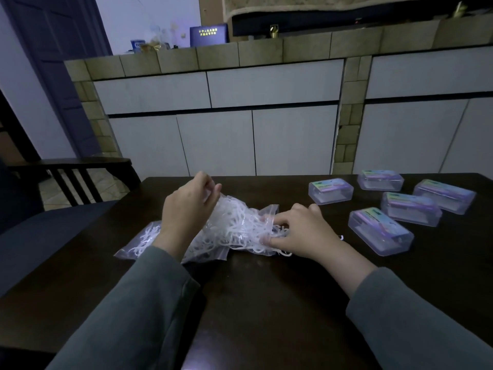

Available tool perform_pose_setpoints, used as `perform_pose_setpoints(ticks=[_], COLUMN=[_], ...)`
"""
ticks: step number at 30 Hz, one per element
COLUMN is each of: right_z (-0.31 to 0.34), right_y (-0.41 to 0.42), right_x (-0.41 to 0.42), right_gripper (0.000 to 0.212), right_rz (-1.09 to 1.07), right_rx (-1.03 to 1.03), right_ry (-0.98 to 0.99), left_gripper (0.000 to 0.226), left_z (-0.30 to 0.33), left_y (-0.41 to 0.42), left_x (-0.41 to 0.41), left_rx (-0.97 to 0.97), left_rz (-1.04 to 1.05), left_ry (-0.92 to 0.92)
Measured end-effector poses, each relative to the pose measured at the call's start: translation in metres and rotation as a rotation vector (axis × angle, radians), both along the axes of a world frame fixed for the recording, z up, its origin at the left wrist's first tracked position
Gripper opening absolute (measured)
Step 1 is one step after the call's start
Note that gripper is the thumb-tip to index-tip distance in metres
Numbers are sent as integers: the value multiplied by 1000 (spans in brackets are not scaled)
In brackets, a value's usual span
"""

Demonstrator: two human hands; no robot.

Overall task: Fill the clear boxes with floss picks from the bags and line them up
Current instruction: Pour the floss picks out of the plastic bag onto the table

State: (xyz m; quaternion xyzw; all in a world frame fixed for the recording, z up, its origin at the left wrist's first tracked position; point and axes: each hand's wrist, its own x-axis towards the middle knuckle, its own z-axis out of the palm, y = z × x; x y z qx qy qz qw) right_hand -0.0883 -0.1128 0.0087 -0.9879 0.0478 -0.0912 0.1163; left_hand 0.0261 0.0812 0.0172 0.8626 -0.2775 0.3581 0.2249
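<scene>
Both my hands are on the clear zip-top plastic bag (229, 228) of white floss picks (240, 222).

My left hand (186, 206) pinches the raised far end of that bag, fingers curled on the plastic, so the bag slopes down from this grip toward my right hand (298, 231). My right hand holds the bag's open mouth, fingertips curled in among the picks spilling out there onto the dark wooden table (266, 303). Beneath my left wrist, a second clear bag of picks (144, 241) lies flat on the table. Beyond my right hand's grip, to its right, five clear rectangular plastic boxes with coloured labels (380, 231) sit with lids closed, well apart from the bag; whether they hold picks I cannot tell.
</scene>
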Motion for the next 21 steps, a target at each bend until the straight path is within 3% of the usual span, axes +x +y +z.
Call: perform_pose_setpoints(ticks=[3, 5, 10, 17, 21], right_z=[-1, 1, 6, -4, -2], right_y=[-8, -13, -21, 10, 14], right_x=[-1, -4, -10, 2, 4], right_gripper=[30, 32, 26, 41, 42], right_rz=[-15, -50, -160, -17, -41], right_rx=[71, 109, 7, 15, -169], right_ry=[-3, 34, 70, -12, 49], left_gripper=[19, 19, 19, 18, 18], left_z=[-2, -1, 0, 0, -1], left_y=[4, 7, 9, 8, 10], left_x=[5, 6, 5, 5, 6], left_rx=[-6, -29, -70, -73, -49], left_rz=[11, 26, 38, 26, 19], left_ry=[-33, -45, -28, -1, -20])
